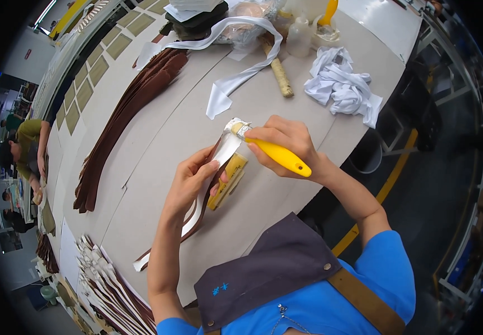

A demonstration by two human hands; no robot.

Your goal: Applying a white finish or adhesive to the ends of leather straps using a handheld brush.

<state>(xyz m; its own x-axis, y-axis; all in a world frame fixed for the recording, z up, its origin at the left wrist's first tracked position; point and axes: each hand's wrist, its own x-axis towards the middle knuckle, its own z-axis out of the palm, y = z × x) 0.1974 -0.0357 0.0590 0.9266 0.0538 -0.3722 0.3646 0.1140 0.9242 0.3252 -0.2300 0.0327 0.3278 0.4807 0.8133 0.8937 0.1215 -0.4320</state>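
My left hand (197, 178) grips a long leather strip (228, 146), brown on one side and white on the other, between thumb and fingers. The strip's tail curves down past my left forearm onto the table. In my right hand (286, 142) is a brush with a yellow handle (283, 159). Its bristles, coated in white, touch the strip's upper end, where a white smear shows. Under the strip, just right of my left hand, lies a yellow block-like thing (231, 178), partly hidden.
A fanned stack of brown strips (124, 128) lies to the left, with white-faced strips (107, 273) at the lower left. Ahead are a white ribbon (241, 72), a wrapped stick (279, 75), a plastic bottle (299, 38) and crumpled white cloth (342, 86). Another person (26, 145) works at far left.
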